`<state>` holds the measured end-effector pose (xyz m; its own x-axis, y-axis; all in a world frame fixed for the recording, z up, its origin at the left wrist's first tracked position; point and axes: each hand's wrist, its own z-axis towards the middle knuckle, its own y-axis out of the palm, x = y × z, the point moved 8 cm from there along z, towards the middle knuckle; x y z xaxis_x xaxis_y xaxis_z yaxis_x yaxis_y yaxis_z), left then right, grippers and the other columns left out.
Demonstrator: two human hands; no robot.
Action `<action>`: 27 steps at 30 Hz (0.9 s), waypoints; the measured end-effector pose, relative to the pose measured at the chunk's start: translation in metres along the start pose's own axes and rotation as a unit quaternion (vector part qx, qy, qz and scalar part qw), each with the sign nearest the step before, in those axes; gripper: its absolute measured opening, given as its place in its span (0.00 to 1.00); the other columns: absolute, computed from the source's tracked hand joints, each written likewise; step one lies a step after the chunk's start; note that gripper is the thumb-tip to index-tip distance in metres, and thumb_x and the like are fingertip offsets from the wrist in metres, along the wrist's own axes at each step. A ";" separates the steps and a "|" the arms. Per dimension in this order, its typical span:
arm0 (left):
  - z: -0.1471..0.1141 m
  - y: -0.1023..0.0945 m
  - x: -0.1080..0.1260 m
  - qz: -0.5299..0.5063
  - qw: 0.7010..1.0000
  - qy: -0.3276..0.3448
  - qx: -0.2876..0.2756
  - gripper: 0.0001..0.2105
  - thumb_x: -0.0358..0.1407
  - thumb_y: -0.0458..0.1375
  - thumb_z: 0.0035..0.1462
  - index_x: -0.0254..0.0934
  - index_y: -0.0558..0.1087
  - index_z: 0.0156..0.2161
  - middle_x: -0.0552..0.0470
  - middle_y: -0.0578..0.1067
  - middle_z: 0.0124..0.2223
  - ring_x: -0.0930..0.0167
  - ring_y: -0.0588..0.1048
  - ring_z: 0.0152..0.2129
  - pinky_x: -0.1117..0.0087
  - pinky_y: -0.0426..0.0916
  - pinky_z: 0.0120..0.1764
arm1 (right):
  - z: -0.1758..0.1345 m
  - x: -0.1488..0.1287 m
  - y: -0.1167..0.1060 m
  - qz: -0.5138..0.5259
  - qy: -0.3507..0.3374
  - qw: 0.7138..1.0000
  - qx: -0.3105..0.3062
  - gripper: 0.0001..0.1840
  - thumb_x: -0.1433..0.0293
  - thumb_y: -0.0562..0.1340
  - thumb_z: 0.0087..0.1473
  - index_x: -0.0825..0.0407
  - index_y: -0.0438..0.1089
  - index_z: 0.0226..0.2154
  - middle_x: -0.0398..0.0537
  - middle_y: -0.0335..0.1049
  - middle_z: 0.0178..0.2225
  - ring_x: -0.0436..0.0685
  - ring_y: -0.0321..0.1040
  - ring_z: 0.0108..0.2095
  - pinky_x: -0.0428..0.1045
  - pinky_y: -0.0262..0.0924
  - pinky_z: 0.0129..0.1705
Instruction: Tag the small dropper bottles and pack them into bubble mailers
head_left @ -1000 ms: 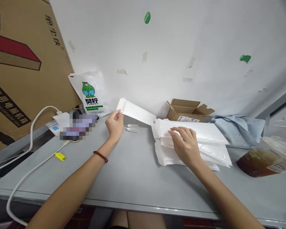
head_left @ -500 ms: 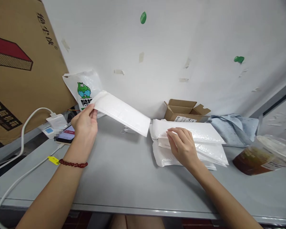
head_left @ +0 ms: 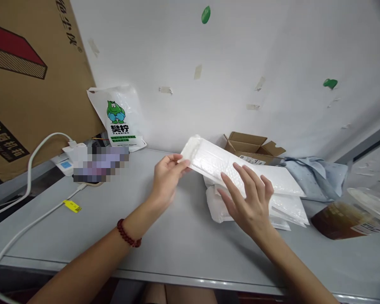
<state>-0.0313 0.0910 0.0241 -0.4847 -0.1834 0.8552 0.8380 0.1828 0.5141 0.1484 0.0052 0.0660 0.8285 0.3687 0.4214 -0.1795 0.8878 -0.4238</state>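
My left hand (head_left: pixel 168 177) pinches the flap end of a white bubble mailer (head_left: pixel 213 160), which is held tilted above the desk. The mailer's far end reaches over a pile of similar white bubble mailers (head_left: pixel 286 181) on the right. Close by, my right hand (head_left: pixel 248 198) has its fingers spread over the held mailer and the pile. Whether its fingertips touch the mailer I cannot tell. Part of the pile is hidden behind the right hand and the held mailer.
Behind the pile stand an open cardboard box (head_left: pixel 247 145) and a folded blue cloth (head_left: pixel 316 177). A cup of brown drink (head_left: pixel 342 217) is at the right. On the left are a phone (head_left: pixel 98 166), a white cable (head_left: pixel 28 177), a printed plastic bag (head_left: pixel 120 118) and a large carton (head_left: pixel 41 97).
My left hand has brought the mailer rightward to the pile, with its far end now over the other mailers. The fingers of my right hand have spread apart.
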 end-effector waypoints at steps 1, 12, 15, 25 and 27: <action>-0.005 0.005 -0.006 0.023 0.999 -0.028 -0.022 0.14 0.27 0.65 0.45 0.34 0.67 0.38 0.51 0.77 0.31 0.72 0.76 0.31 0.65 0.72 0.42 | -0.001 0.005 0.009 -0.004 0.016 0.999 -0.036 0.32 0.73 0.62 0.53 0.49 0.55 0.60 0.63 0.59 0.57 0.68 0.56 0.58 0.63 0.50 0.55; -0.028 0.039 -0.036 0.266 0.910 -0.101 -0.302 0.06 0.34 0.55 0.52 0.34 0.69 0.27 0.55 0.68 0.27 0.74 0.66 0.26 0.73 0.63 0.29 | -0.018 0.008 0.048 0.155 0.038 0.949 -0.271 0.41 0.60 0.56 0.54 0.48 0.38 0.65 0.63 0.40 0.66 0.73 0.32 0.66 0.73 0.39 0.57; -0.024 0.038 -0.032 0.313 0.894 -0.046 -0.317 0.12 0.39 0.55 0.54 0.34 0.66 0.24 0.57 0.62 0.23 0.76 0.60 0.22 0.74 0.55 0.25 | -0.018 0.007 0.047 0.165 0.036 0.946 -0.276 0.44 0.57 0.56 0.53 0.49 0.36 0.65 0.63 0.37 0.66 0.73 0.29 0.66 0.73 0.38 0.58; -0.017 0.035 -0.035 0.347 0.859 -0.035 -0.375 0.14 0.44 0.53 0.56 0.35 0.69 0.27 0.55 0.68 0.27 0.72 0.64 0.24 0.72 0.58 0.28 | -0.010 0.015 0.040 0.199 0.039 0.950 -0.238 0.37 0.63 0.58 0.52 0.49 0.45 0.62 0.66 0.48 0.59 0.72 0.47 0.61 0.72 0.44 0.55; -0.014 0.034 -0.034 0.340 0.858 -0.036 -0.383 0.15 0.46 0.54 0.55 0.35 0.69 0.26 0.54 0.68 0.26 0.72 0.65 0.24 0.73 0.59 0.28 | -0.009 0.013 0.039 0.200 0.028 0.949 -0.241 0.37 0.62 0.58 0.53 0.49 0.45 0.62 0.67 0.45 0.61 0.73 0.44 0.62 0.72 0.45 0.54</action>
<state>0.0177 0.0896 0.0116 0.1902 -0.2211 0.9565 0.8384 -0.4703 -0.2754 0.1570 0.0419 0.0476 0.7748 0.6222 0.1121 -0.2333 0.4462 -0.8640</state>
